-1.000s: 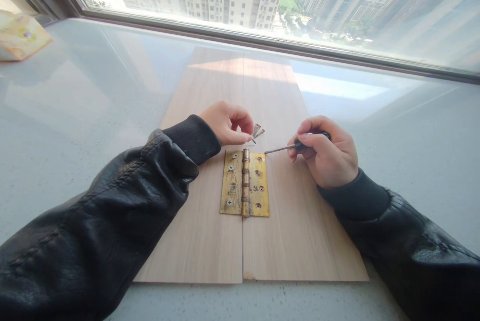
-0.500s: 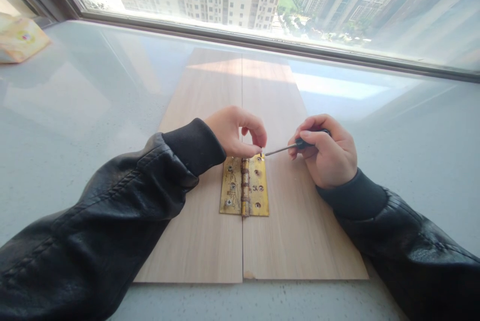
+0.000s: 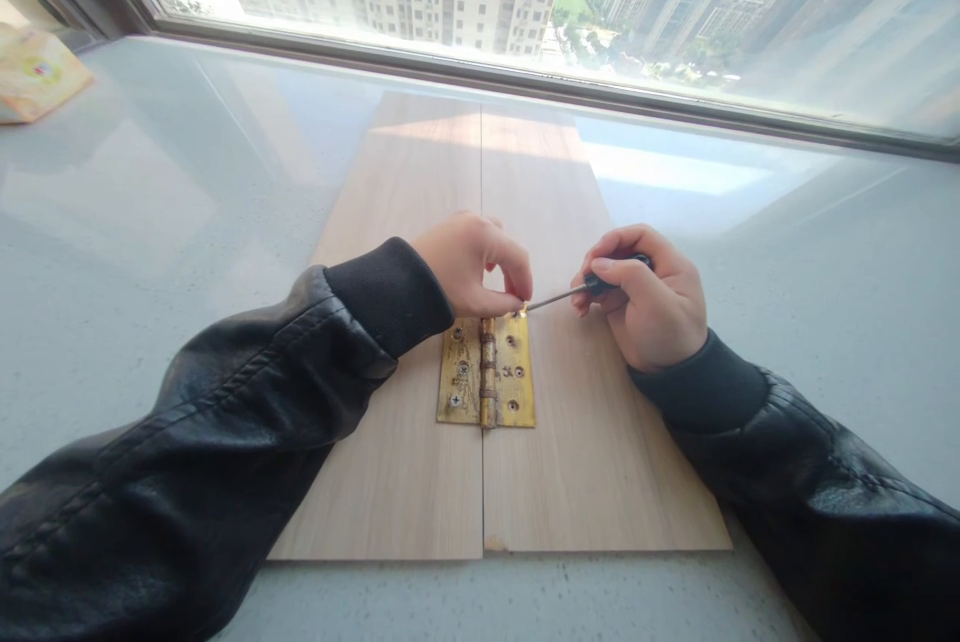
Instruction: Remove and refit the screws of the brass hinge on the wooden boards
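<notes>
A worn brass-coloured hinge point(image 3: 487, 382) lies open across the seam between two pale wooden boards point(image 3: 600, 482). Screw heads show in its left leaf, while holes are visible in the right one. My left hand point(image 3: 476, 267) is closed in a pinch over the hinge's far right corner, thumb and index finger on a small screw, mostly hidden by the fingertips. My right hand point(image 3: 649, 302) grips the black handle of a screwdriver point(image 3: 555, 299). Its metal shaft points left, and the tip reaches the pinching fingertips of my left hand.
The boards rest on a glossy pale speckled surface point(image 3: 150, 242). Beyond them runs a window frame point(image 3: 480, 82), with tall buildings outside. A soft-looking patterned packet point(image 3: 41, 77) sits at the far left. Sunlight falls across the boards' far end.
My right hand has shifted slightly left with the screwdriver, bringing its tip closer to the left fingertips. My left hand keeps its pinch almost unmoved. The whole view has shifted a little.
</notes>
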A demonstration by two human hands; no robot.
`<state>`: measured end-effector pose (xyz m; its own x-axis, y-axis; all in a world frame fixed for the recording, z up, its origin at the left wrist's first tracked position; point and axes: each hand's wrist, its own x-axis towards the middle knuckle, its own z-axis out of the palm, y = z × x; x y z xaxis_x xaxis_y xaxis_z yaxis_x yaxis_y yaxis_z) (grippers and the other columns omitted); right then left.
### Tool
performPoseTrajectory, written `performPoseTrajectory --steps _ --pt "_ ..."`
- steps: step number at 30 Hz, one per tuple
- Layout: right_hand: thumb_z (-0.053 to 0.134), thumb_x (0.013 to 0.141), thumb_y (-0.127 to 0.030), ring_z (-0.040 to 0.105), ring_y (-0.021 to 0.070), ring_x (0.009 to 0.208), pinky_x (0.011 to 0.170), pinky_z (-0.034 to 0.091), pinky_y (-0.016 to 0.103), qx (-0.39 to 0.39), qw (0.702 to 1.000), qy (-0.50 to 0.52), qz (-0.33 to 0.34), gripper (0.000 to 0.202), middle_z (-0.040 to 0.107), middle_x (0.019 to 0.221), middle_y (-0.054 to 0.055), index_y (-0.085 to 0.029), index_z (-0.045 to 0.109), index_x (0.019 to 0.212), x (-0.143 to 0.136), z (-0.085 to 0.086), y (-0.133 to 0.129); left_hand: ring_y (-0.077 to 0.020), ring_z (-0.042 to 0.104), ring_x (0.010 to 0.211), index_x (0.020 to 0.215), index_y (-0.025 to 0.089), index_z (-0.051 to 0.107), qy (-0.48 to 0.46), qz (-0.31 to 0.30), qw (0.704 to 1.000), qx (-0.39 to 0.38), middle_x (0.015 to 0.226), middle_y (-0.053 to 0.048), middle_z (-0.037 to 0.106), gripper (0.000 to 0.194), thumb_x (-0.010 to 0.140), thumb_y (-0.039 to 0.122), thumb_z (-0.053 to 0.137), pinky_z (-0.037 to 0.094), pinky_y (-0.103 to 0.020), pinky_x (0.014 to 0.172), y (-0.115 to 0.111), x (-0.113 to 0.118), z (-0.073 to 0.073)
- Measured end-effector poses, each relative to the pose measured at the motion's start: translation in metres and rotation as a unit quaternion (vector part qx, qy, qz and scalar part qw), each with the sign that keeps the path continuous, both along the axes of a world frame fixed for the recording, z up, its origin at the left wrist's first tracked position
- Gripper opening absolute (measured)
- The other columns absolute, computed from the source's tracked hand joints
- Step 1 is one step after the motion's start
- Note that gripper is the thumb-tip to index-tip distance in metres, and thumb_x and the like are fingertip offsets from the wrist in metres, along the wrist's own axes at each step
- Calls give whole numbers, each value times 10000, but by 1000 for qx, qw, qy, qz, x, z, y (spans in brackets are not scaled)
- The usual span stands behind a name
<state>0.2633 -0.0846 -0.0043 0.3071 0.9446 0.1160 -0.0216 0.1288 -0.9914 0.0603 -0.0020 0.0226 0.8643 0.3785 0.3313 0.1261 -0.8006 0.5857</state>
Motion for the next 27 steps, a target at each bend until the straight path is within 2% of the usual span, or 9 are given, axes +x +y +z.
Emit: performPoseTrajectory --steps 7,10,16,22,27 --pt "663 685 -173 586 126 473 384 477 247 -3 1000 -5 -3 91 596 628 -10 -211 599 739 -1 -1 2 -147 616 739 782 179 794 17 4 999 48 792 -9 790 104 840 212 714 484 -271 772 0 1 1" --pt "667 675 -180 582 125 464 382 476 251 -2 1000 -6 -4 92 595 623 -12 -213 606 735 -1 -2 3 -145 611 736 757 199 792 37 -2 999 33 750 10 779 87 817 219 732 479 -258 760 -1 1 2" --pt "664 680 -171 580 125 460 378 476 251 -2 1000 -11 -3 94 593 621 -12 -212 599 734 -1 0 2 -135 596 712 754 175 784 12 6 999 45 738 4 773 62 805 178 748 470 -249 738 -3 1 2" --pt "655 683 -172 566 125 420 367 465 249 -7 1000 -18 0 94 599 600 -19 -212 590 739 -3 0 2 -125 638 748 784 175 778 26 -18 999 29 779 6 777 73 830 177 721 467 -247 785 -2 1 2" --pt "654 681 -177 563 123 407 363 464 247 -9 1000 -19 1 97 602 597 -22 -211 585 740 -3 0 3 -123 616 731 755 186 769 47 -22 999 18 745 12 748 87 822 206 717 459 -259 806 1 0 2"
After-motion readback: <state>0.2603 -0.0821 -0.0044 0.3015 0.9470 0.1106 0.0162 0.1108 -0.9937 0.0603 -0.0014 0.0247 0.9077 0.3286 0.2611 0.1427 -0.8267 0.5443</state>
